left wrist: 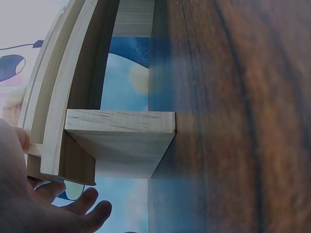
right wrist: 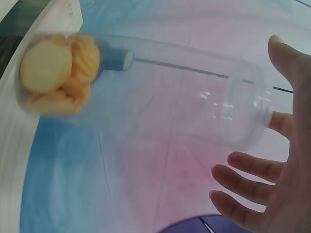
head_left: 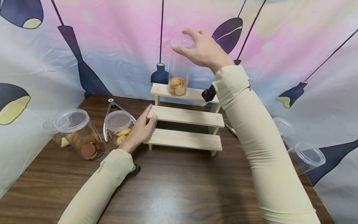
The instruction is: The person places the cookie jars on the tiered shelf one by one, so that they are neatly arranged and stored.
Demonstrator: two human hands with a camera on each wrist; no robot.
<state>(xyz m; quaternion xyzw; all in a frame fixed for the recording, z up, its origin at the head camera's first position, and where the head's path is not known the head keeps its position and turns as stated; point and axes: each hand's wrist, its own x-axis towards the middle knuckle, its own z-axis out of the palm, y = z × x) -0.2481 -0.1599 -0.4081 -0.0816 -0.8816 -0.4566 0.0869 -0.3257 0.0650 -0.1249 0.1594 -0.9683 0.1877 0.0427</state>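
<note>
A three-step wooden stand [head_left: 184, 115] stands on the table. My left hand [head_left: 139, 132] holds the left end of its middle step, thumb on top. In the left wrist view, the other fingers [left wrist: 87, 204] curl loosely past the step's end. On the top step stands a tall clear jar [head_left: 179, 68] with cookies [head_left: 177, 86] at its bottom. My right hand [head_left: 204, 49] is around the jar's lid from above. In the right wrist view, that hand's fingers [right wrist: 243, 187] are spread and its thumb stands apart from the lid [right wrist: 248, 109].
Left of the stand are a short cookie jar [head_left: 118, 124], metal tongs [head_left: 112, 107], a taller cookie jar [head_left: 81, 133] and another jar [head_left: 54, 127] behind it. Two clear jars stand at the right edge, the nearer one [head_left: 309, 155] partly hidden by my sleeve. A patterned curtain [head_left: 126, 46] hangs behind.
</note>
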